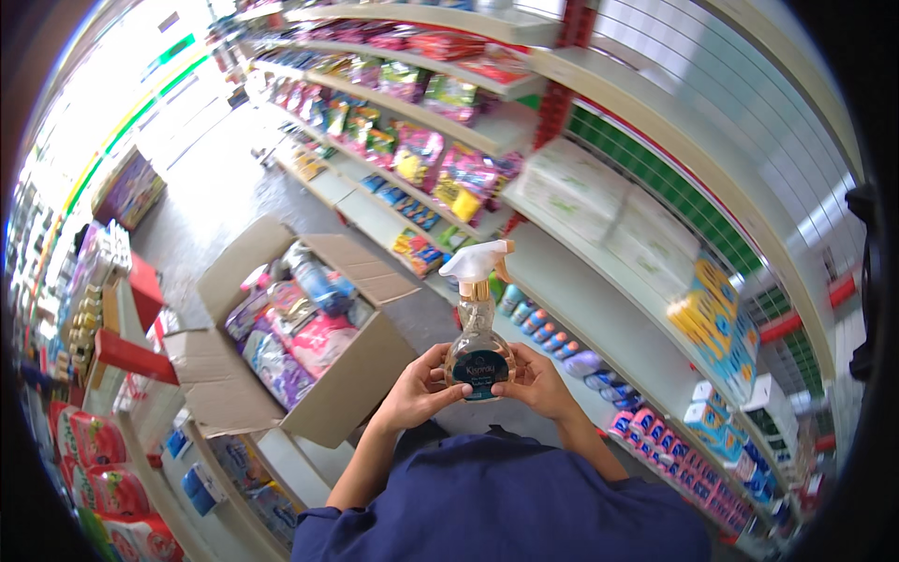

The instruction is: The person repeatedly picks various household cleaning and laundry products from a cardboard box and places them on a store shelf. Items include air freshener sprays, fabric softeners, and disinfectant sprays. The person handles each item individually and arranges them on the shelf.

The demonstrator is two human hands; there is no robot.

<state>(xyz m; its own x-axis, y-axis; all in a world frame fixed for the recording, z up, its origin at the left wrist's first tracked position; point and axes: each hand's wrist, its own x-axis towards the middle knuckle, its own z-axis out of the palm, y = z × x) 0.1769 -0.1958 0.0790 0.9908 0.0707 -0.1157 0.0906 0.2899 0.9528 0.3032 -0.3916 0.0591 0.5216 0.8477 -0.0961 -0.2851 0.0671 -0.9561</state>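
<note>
Upright in front of my chest is a clear Kispray spray bottle point(480, 362) with a dark label, a gold collar and a white trigger head point(476, 258). My left hand point(420, 386) grips its left side, thumb across the lower label. From the other side my right hand point(537, 379) holds it the same way, its thumb also on the label. The fingers behind the bottle are partly hidden. To the left of my hands stands an open cardboard box point(344, 393) filled with plastic-packed goods and bottles point(316, 277).
Shelving point(562, 281) on the right carries wrapped white packs point(576, 186), yellow-and-blue packs point(716, 316), small bottles point(537, 323) and pink packages point(678, 464). Pouches point(414, 151) line the farther shelves. Red packs point(105, 485) sit at lower left. Box flaps point(225, 386) stick out over the aisle floor point(186, 232).
</note>
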